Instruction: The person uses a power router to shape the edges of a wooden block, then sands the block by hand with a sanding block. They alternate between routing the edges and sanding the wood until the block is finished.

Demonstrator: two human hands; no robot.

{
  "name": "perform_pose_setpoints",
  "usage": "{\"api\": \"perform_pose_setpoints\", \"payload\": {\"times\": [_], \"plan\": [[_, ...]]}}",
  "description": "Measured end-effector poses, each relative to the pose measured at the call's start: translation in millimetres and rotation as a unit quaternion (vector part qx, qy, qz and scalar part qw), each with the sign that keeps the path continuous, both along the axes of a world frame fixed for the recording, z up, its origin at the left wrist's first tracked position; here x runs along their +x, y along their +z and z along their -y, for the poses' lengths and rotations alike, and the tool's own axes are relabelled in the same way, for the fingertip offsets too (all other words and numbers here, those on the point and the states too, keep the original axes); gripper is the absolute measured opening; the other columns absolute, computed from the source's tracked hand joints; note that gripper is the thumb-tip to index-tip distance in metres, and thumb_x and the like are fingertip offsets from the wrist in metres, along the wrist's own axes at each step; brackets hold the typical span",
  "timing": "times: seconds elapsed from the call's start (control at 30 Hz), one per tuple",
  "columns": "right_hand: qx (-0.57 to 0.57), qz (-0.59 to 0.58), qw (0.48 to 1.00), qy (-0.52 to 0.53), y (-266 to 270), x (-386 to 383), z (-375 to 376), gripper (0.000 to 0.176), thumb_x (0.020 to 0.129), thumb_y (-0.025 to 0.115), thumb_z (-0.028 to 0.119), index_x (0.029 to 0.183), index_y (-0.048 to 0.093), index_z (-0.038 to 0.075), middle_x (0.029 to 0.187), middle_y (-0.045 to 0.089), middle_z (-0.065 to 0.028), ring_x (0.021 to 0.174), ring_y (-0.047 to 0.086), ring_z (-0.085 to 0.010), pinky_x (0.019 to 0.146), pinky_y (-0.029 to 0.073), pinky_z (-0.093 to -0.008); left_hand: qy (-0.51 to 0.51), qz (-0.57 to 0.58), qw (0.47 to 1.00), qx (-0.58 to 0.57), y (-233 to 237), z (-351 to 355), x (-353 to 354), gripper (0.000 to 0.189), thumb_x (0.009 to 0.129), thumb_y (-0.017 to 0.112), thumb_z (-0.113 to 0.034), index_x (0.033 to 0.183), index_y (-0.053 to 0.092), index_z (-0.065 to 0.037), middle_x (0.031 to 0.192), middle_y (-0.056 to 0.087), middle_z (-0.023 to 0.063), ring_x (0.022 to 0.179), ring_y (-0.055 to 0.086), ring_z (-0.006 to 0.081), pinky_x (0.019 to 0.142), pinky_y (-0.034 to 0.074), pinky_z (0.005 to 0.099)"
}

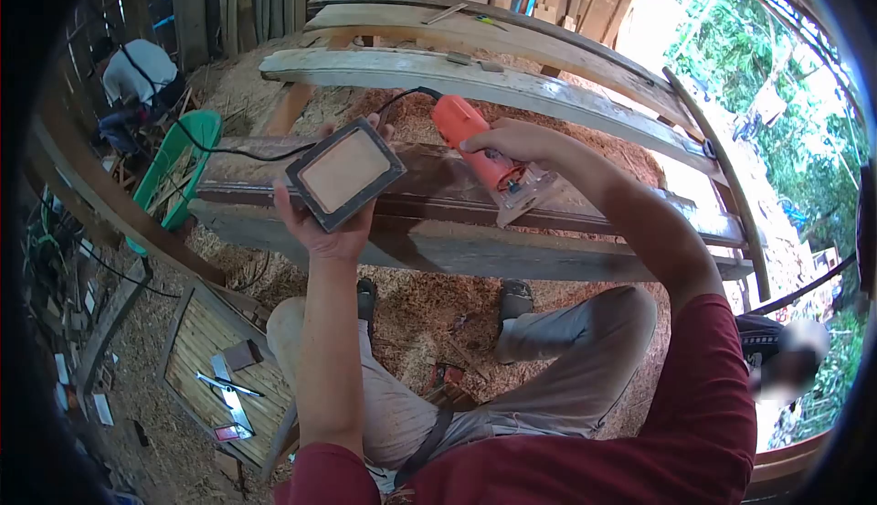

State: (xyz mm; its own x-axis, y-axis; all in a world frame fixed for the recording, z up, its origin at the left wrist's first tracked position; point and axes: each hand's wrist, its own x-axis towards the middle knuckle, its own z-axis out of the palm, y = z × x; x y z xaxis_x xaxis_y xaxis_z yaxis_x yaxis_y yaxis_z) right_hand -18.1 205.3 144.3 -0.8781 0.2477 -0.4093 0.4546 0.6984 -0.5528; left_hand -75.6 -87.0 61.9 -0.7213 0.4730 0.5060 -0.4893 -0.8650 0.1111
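My left hand (333, 231) holds up a small rectangular wooden piece (344, 173) with a dark raised border and a pale inner panel. Its fingers wrap round the edges from below. In my right hand (521, 142) is an orange corded trim router (461, 130), tilted, with a clear base (525, 196) at its lower end. The router is over a dark wooden beam (420, 171) in front of me. A black cord (402, 96) runs from its top and passes behind the wooden piece to the left.
Long planks (411, 63) lie across supports beyond the beam. A green tub (187, 162) stands at left, near a bent-over person (137, 75). A slatted stool (206, 350) holds a metal square (233, 400). Another person (786, 359) is at right. Wood shavings (416, 308) cover the floor.
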Motion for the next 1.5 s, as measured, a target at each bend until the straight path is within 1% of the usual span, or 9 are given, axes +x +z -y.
{"api": "perform_pose_setpoints", "payload": {"times": [0.13,0.23,0.43,0.53,0.83,1.13,1.23,1.43,1.5], "plan": [[0.043,0.032,0.998,0.043,4.4,-1.1,2.8,0.061,0.089,0.067,0.057,0.107,0.071,-0.001,0.086,0.067,-0.0052,0.073,0.061,-0.0151,0.066,0.049,-0.0338,0.018,-0.04,0.999,-0.003,-0.6,-3.9,-4.5,0.095,0.081,0.068,-0.062,0.155,0.042,-0.009,0.161,0.028,0.0361,0.151,0.025,0.0542,0.126,0.021,0.062],[0.032,0.036,0.998,0.044,3.8,1.5,3.3,0.065,0.086,0.068,0.06,0.108,0.071,-0.002,0.094,0.068,-0.0096,0.074,0.062,-0.021,0.07,0.05,-0.0385,-0.003,-0.048,0.999,-0.005,-2.0,-4.1,-5.4,0.095,0.079,0.069,-0.061,0.155,0.042,-0.011,0.161,0.028,0.0357,0.151,0.026,0.0531,0.125,0.024,0.0612],[0.05,0.143,0.987,0.06,23.8,3.0,15.6,0.07,0.088,0.064,0.063,0.115,0.067,-0.002,0.103,0.071,-0.0141,0.086,0.074,-0.0253,0.076,0.062,-0.0439,-0.006,-0.039,0.999,-0.017,-2.6,-6.4,2.5,0.095,0.078,0.067,-0.062,0.155,0.043,-0.011,0.16,0.028,0.0362,0.15,0.031,0.0513,0.122,0.032,0.059],[0.065,0.135,0.986,0.068,29.3,8.4,23.1,0.074,0.089,0.055,0.069,0.11,0.07,0.0,0.093,0.072,-0.013,0.078,0.073,-0.0242,0.063,0.059,-0.0393,-0.009,-0.046,0.999,-0.023,-2.6,-3.1,5.7,0.096,0.078,0.065,-0.065,0.155,0.043,-0.011,0.158,0.03,0.0369,0.148,0.034,0.0503,0.121,0.034,0.0584],[0.201,0.095,0.971,0.092,38.3,11.9,30.5,0.09,0.083,0.057,0.077,0.118,0.069,-0.006,0.105,0.072,-0.0203,0.09,0.072,-0.0298,0.075,0.056,-0.042,-0.034,-0.02,0.999,-0.02,-5.2,2.6,12.8,0.099,0.081,0.066,-0.065,0.156,0.036,-0.01,0.157,0.03,0.0367,0.143,0.039,0.0505,0.119,0.038,0.0568],[0.24,0.063,0.965,0.088,28.0,11.9,26.9,0.094,0.084,0.054,0.08,0.115,0.07,-0.007,0.107,0.072,-0.0239,0.097,0.071,-0.0339,0.086,0.053,-0.0435,-0.061,-0.006,0.998,-0.006,-2.5,4.9,15.3,0.097,0.081,0.067,-0.062,0.156,0.036,-0.008,0.158,0.029,0.0362,0.148,0.033,0.0489,0.123,0.033,0.0565],[0.248,0.033,0.963,0.104,27.5,13.0,28.4,0.095,0.082,0.057,0.081,0.112,0.072,-0.009,0.103,0.074,-0.0242,0.089,0.074,-0.0341,0.078,0.058,-0.0429,-0.062,-0.007,0.998,-0.003,-6.9,4.0,13.3,0.097,0.082,0.065,-0.061,0.157,0.035,-0.007,0.158,0.028,0.0365,0.15,0.031,0.0493,0.124,0.033,0.0571],[0.257,0.002,0.962,0.095,27.1,18.6,29.1,0.098,0.081,0.055,0.083,0.109,0.072,-0.009,0.104,0.074,-0.0261,0.096,0.073,-0.0374,0.088,0.055,-0.0439,-0.056,0.007,0.998,-0.031,-10.2,5.8,13.1,0.093,0.086,0.061,-0.059,0.157,0.035,-0.005,0.158,0.027,0.0375,0.15,0.031,0.0499,0.122,0.035,0.0582],[0.264,-0.01,0.96,0.089,30.1,22.3,32.5,0.099,0.081,0.055,0.083,0.114,0.07,-0.009,0.106,0.073,-0.0278,0.099,0.072,-0.0392,0.09,0.054,-0.0447,-0.079,0.02,0.997,-0.019,-10.3,5.1,13.7,0.092,0.087,0.06,-0.059,0.156,0.035,-0.004,0.158,0.03,0.0363,0.15,0.031,0.0499,0.122,0.035,0.058]]}}
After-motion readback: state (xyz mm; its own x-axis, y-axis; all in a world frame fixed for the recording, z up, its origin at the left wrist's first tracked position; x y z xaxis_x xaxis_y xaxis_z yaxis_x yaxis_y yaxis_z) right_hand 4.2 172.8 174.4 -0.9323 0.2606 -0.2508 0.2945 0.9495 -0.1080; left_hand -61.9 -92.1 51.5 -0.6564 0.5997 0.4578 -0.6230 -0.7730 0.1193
